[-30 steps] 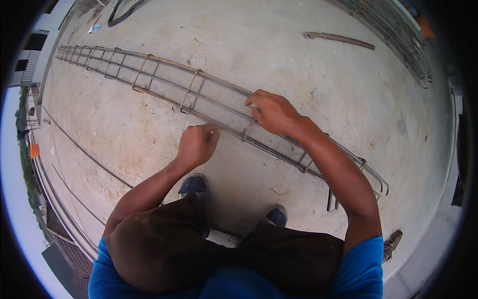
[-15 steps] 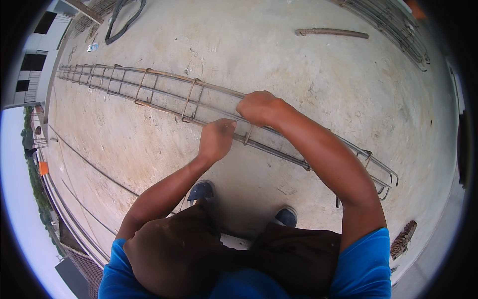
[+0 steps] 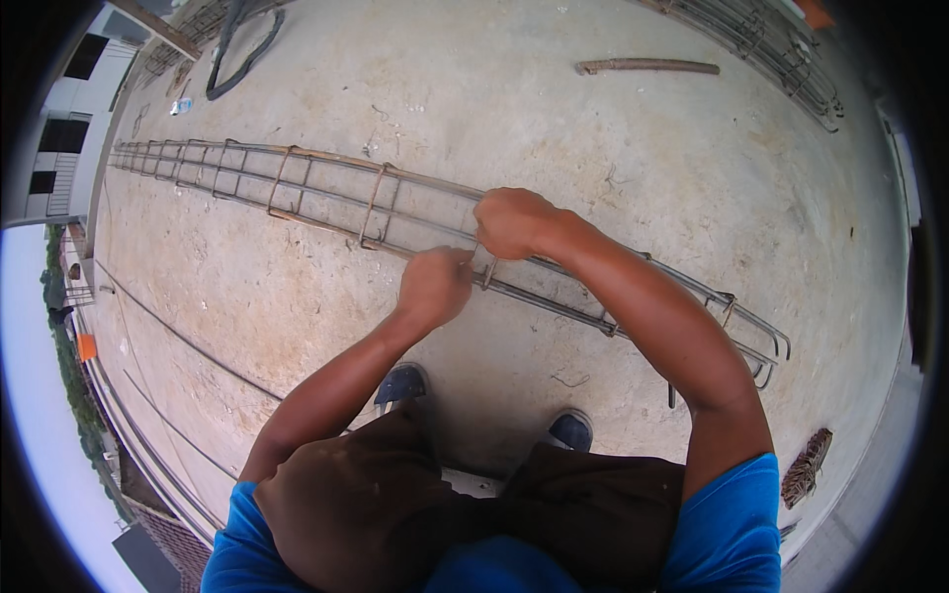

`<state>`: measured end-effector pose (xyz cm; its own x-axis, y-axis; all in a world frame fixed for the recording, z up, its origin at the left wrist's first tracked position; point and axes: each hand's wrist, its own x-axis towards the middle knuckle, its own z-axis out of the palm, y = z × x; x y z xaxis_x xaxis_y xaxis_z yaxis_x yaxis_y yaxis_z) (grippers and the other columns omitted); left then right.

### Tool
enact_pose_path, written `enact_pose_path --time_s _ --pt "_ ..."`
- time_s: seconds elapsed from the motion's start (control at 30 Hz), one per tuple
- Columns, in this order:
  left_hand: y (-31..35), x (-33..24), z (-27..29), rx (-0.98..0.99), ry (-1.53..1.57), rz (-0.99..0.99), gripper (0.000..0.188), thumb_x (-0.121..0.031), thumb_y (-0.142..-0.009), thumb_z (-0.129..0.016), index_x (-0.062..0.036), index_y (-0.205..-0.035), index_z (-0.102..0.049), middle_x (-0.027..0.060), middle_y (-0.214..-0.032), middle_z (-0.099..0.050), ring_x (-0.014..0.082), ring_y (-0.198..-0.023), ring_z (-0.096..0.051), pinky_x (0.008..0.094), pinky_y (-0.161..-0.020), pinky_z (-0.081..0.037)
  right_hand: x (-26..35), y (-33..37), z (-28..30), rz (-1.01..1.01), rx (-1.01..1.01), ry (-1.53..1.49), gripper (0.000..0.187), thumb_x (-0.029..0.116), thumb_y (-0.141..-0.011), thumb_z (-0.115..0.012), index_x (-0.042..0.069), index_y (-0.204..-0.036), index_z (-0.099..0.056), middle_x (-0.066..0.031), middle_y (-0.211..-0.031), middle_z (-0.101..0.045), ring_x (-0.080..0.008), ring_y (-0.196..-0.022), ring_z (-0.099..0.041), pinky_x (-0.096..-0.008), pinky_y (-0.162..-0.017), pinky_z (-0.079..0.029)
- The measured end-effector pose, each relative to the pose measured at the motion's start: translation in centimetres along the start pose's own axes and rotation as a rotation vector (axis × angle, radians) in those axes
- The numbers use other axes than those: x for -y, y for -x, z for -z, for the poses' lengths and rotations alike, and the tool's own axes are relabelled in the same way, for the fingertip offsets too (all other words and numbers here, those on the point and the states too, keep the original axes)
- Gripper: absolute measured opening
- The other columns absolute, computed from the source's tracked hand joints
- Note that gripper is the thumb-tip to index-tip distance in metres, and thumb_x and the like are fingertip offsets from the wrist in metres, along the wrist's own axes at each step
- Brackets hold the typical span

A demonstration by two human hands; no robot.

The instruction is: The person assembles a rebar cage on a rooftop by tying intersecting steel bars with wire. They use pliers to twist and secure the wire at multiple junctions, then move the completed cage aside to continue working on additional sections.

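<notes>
A long, narrow rebar cage (image 3: 435,180) lies across the concrete floor in front of me, from the far left to the right. Square stirrups (image 3: 374,205) cross its long bars at intervals. My left hand (image 3: 433,287) is closed at the near lower bar, thumb and fingers pressed together beside a stirrup. Just right of it and farther away, my right hand (image 3: 514,222) is a fist over the cage, at the top of that stirrup. Its fingers hide what it grips. Something thin seems to show between the hands, too small to name.
My shoes (image 3: 570,431) stand on the near side of the cage. A brown rod (image 3: 647,67) lies beyond it, with more rebar cages (image 3: 756,49) at far right. A bundle of tie wire (image 3: 807,467) lies at right, a black hose loop (image 3: 219,84) at far left.
My left hand has shifted slightly right and nearer to me, staying closed. My right hand stays a fist and has moved little. The view has tilted slightly; the cage looks unmoved.
</notes>
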<state>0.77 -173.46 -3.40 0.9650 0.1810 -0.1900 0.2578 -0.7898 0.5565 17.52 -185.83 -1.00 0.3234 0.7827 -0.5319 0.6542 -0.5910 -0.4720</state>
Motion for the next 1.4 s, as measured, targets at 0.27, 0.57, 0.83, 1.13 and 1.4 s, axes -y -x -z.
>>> enact_pose_path --time_s 0.27,0.57,0.83,1.13,1.4 --pt "-1.9 -1.2 0.3 0.134 -0.043 0.084 0.025 -0.018 -0.097 -0.068 -0.0038 -0.111 -0.082 0.0246 -0.094 -0.076 0.0454 -0.094 -0.073 0.0519 -0.088 -0.058 -1.3 1.8 -1.7 0.02 -0.243 -0.061 0.024 0.016 -0.098 -0.06 -0.004 -0.107 -0.072 -0.0235 -0.121 -0.068 -0.043 -0.109 -0.071 -0.0498 -0.095 -0.057" --pt "-1.8 -1.7 -0.5 0.15 0.006 0.137 0.026 -0.024 -0.1 -0.065 -0.0053 -0.108 -0.081 0.0237 -0.094 -0.076 0.0457 -0.093 -0.073 0.0524 -0.085 -0.057 -0.4 4.6 -4.0 0.015 -0.417 -0.206 0.023 0.018 -0.103 -0.056 -0.003 -0.106 -0.065 -0.0244 -0.113 -0.065 -0.0468 -0.1 -0.068 -0.054 -0.09 -0.055" --pt "-2.4 -2.5 0.8 0.228 0.223 0.196 0.032 -0.029 -0.101 -0.062 -0.0025 -0.096 -0.079 0.0267 -0.092 -0.073 0.0488 -0.092 -0.07 0.0546 -0.084 -0.054 -0.1 7.7 -8.9 0.117 -0.602 -0.257 0.014 0.012 -0.098 -0.064 -0.001 -0.102 -0.067 -0.0183 -0.105 -0.062 -0.0425 -0.084 -0.07 -0.0503 -0.075 -0.059" --pt "-3.4 -2.3 0.7 0.271 0.12 0.155 0.049 -0.043 -0.096 -0.078 0.0022 -0.115 -0.081 0.0276 -0.096 -0.078 0.0355 -0.092 -0.078 0.0446 -0.086 -0.059 -0.9 8.5 -10.2 0.158 -0.601 -0.09 0.026 0.016 -0.094 -0.074 0.0 -0.115 -0.07 -0.0119 -0.105 -0.062 -0.0344 -0.089 -0.072 -0.0465 -0.074 -0.061" --pt "-2.4 -2.7 -1.3 0.064 -0.031 0.122 0.044 -0.043 -0.094 -0.08 -0.0001 -0.103 -0.082 0.0195 -0.079 -0.076 0.0366 -0.077 -0.076 0.0457 -0.073 -0.058 -3.5 7.4 -6.0 -0.086 -0.403 -0.106 0.04 0.033 -0.092 -0.077 0.0 -0.115 -0.071 -0.0202 -0.111 -0.073 -0.04 -0.105 -0.072 -0.0502 -0.085 -0.06"
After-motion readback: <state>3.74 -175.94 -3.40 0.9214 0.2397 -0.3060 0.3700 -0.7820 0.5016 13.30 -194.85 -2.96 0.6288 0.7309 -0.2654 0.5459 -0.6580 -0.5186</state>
